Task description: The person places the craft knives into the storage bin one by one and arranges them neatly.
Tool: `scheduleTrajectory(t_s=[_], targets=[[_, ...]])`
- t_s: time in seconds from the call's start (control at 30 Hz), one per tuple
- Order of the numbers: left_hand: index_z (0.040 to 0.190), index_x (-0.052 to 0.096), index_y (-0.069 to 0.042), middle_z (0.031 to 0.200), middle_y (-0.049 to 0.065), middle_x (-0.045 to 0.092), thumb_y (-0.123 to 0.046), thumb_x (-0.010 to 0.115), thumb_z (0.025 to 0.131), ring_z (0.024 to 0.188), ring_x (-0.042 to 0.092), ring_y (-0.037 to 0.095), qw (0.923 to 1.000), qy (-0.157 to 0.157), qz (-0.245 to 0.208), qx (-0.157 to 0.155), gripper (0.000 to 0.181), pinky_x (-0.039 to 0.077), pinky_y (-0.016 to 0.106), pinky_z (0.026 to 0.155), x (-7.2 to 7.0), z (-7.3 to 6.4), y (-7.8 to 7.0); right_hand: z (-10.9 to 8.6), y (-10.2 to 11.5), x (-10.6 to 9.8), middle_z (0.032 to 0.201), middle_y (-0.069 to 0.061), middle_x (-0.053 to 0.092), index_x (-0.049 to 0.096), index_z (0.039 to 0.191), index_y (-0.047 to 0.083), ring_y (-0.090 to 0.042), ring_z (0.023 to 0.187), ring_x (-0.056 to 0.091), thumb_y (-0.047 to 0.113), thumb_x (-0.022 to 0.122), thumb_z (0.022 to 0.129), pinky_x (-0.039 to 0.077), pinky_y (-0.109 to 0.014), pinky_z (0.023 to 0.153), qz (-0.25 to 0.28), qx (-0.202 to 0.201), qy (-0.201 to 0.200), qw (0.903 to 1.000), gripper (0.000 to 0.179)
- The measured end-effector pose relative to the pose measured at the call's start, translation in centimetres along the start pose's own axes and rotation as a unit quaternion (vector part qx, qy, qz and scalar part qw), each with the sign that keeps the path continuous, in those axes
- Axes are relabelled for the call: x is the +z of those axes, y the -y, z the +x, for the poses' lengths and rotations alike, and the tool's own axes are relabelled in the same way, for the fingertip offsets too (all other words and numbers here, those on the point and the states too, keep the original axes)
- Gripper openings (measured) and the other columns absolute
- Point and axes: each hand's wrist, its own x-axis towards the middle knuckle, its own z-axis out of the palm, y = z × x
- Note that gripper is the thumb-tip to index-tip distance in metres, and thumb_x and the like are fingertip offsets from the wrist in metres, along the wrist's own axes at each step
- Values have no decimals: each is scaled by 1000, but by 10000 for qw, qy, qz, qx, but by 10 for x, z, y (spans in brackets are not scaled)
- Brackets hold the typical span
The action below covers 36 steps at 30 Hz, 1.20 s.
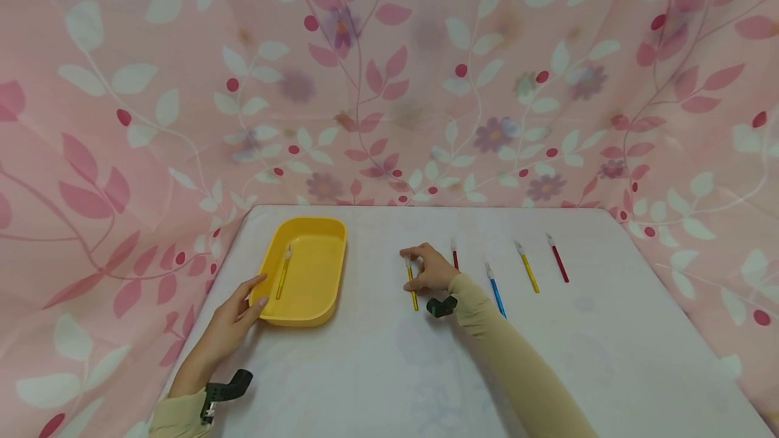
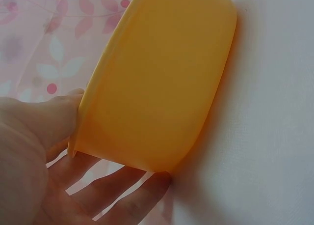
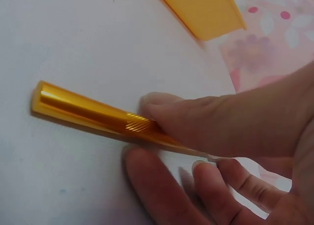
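One yellow craft knife at your right hand, the tray off to its left

Your right hand (image 1: 429,272) is the nearer by far: its thumb and curled fingers pinch the yellow craft knife (image 1: 414,297) around the knurled part of its handle. The knife lies low over the table (image 1: 377,370); you cannot tell whether it has lifted clear. Its long axis runs nearly straight away from you, the pale tip at the far end and leaning slightly left, the plain butt towards you.

Directly left of it, across a bare stretch, sits the yellow tray (image 1: 316,269), longer fore and aft, so the two axes run roughly alike. Your left hand (image 1: 239,306) grips the tray's near-left corner, thumb at the rim and fingers against the outer wall. That puts the tray between your left hand and the knife. Inside, along its left side, lies a second yellow knife (image 1: 282,279), tip also away from you.
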Motion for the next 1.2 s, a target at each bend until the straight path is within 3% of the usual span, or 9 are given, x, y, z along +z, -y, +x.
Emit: scheduleTrajectory(t_s=[0.23,0.87,1.2], targets=[[168,29,-18,174,23,24,-43,54,111,155,31,54,10000,11,-3,-16,67,37,64,118,0,0,1,-5,-2,2,140,-23,45,48,155,-1,-15,73,62,-5,87,82,65,-30,64,284,-91,-94,9995,83],[168,29,-21,174,23,24,-44,54,111,153,34,55,10000,21,-42,-8,66,37,65,118,-2,1,2,-10,-3,-2,141,-23,46,47,158,3,-14,80,63,-1,89,81,60,-24,66,-145,-297,-337,9989,88],[168,28,-21,174,23,24,-46,53,111,154,31,55,10000,30,13,-81,67,36,67,118,-2,0,0,-14,2,0,141,-23,46,46,157,3,-16,80,66,-3,88,81,64,-30,67,147,-248,-247,9993,88]])
